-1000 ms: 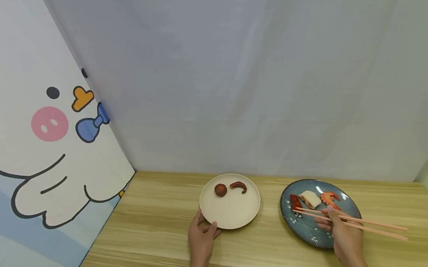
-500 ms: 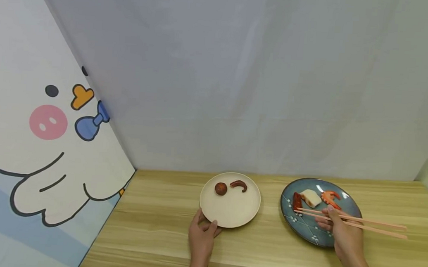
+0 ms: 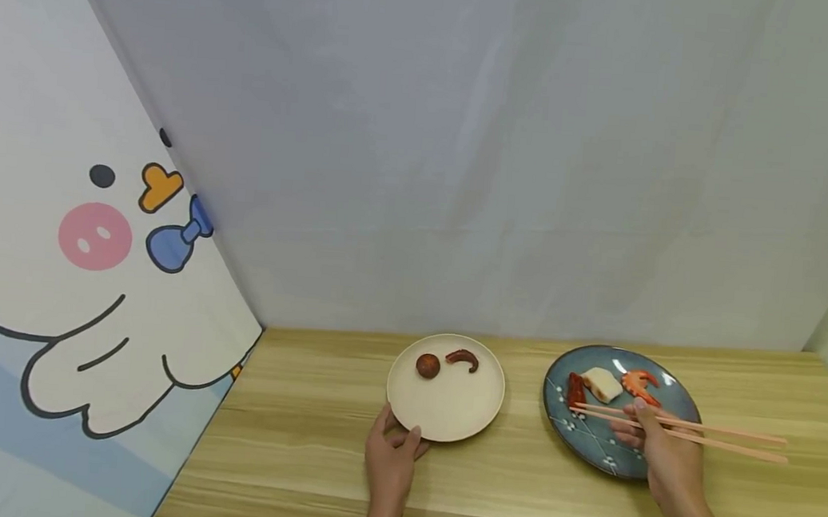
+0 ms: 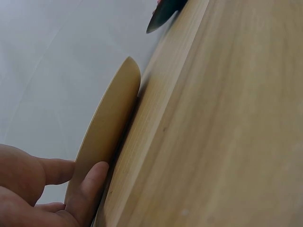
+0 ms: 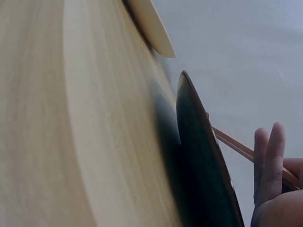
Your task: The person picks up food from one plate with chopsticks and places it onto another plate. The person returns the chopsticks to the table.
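Note:
My left hand [image 3: 390, 457] holds the near-left rim of a round cream plate [image 3: 446, 417], thumb and fingers at the edge; the left wrist view shows the thumb against the plate's outer side. On that plate lie a brown ball [image 3: 427, 365] and a curled dark-red tentacle [image 3: 462, 359]. Over a blue plate [image 3: 588, 451] with a white blossom pattern, my right hand [image 3: 667, 452] grips a pair of light-orange chopsticks [image 3: 740, 442]. Their tips are at the lower end of a dark-red food piece [image 3: 576, 389]. Beside it sit a white piece with browned edges [image 3: 601, 384] and an orange-red shrimp-like piece [image 3: 640, 382].
Both plates stand on a wood-grain table [image 3: 286, 442], near its back edge. A pale cloth wall [image 3: 506, 177] rises behind them. To the left hangs a panel with a cartoon figure [image 3: 87, 300]. Bare tabletop separates the two plates.
The dark-red piece has turned slightly and shifted right, closer to the white piece. The chopsticks have barely moved, and the left hand keeps its place at the cream plate.

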Demonstrator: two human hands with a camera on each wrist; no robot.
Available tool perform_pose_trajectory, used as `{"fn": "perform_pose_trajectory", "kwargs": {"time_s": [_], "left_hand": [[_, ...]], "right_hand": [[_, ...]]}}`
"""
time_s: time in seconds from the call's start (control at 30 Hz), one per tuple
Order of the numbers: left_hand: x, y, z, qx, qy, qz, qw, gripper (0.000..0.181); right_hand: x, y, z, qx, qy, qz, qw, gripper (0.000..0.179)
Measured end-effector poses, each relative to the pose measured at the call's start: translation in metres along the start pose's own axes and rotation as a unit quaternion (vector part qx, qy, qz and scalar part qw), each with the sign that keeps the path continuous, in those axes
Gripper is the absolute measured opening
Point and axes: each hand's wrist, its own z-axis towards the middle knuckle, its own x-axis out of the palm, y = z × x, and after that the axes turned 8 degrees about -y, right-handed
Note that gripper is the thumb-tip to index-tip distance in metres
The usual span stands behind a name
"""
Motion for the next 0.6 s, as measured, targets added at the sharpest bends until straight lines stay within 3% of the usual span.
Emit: {"fn": "perform_pose_trajectory", "kwargs": {"time_s": [0.6], "left_hand": [[0.001,-0.001,0.001,-0.003,-0.007,0.012,0.9999,0.073]], "right_hand": [[0.001,0.015,-0.001,-0.006,0.009,0.043,0.999,0.037]]}}
